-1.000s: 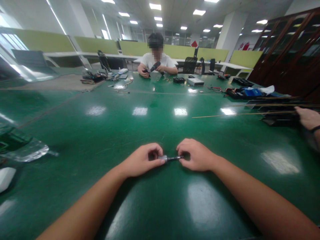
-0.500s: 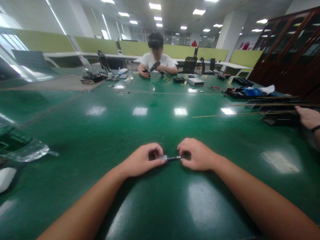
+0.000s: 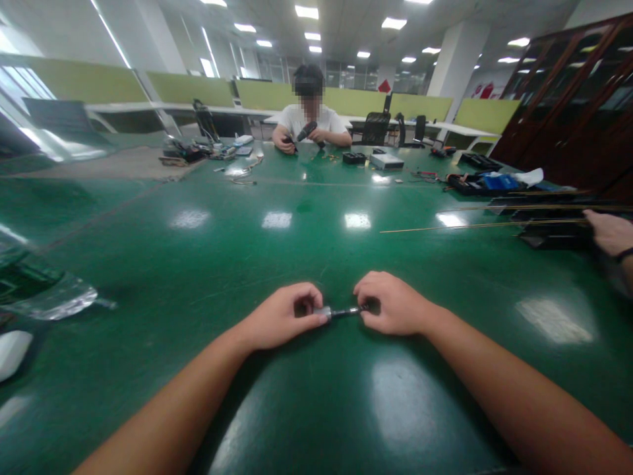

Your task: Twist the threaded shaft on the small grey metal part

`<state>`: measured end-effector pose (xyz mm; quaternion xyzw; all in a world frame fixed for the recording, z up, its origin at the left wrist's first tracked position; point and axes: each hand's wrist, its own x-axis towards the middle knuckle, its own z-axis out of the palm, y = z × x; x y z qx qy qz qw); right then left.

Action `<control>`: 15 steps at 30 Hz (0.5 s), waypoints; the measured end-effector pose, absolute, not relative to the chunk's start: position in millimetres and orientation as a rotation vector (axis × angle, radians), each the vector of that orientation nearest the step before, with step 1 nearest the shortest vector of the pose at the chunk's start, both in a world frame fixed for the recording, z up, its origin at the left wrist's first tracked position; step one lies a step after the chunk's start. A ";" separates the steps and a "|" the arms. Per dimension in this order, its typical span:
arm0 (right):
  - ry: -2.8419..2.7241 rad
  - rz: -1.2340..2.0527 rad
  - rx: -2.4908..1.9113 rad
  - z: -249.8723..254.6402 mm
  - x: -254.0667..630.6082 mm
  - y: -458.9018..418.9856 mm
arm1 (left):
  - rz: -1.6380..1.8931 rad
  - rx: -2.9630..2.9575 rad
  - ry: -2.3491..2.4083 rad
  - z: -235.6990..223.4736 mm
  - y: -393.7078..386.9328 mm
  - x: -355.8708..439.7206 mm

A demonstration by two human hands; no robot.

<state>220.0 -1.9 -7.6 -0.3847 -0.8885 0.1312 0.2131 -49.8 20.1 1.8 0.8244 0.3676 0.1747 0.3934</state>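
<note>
Low over the green table, my left hand (image 3: 287,316) pinches the grey handle of what looks like a small screwdriver (image 3: 343,312) between thumb and fingers. Its thin dark shaft, silvery towards the end, points right. At that end my right hand (image 3: 390,303) is curled, thumb and fingertips closed around the dark tip (image 3: 364,308). The fingers partly hide the tip, so I cannot make out its shape.
Across the green table (image 3: 316,257) a person (image 3: 311,125) holds a dark power tool. From the right, another person's hand (image 3: 610,232) touches black trays (image 3: 551,231) with long thin rods (image 3: 455,227). A clear container (image 3: 59,297) and a white object (image 3: 14,353) are left.
My right hand has shifted slightly right and up along the screwdriver's end, showing a little more of the shaft. My left hand stays where it was.
</note>
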 end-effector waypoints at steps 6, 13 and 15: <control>-2.439 0.343 -1.086 -7.1 223.3 -1.6 | 0.436 2.097 0.929 1.4 19.4 -51.0; -2.431 0.374 -1.027 -10.8 214.1 -4.9 | 0.444 2.103 0.935 4.6 18.6 -48.9; -2.416 0.401 -0.987 -14.4 206.2 -6.2 | 0.457 2.107 0.928 5.2 18.2 -48.8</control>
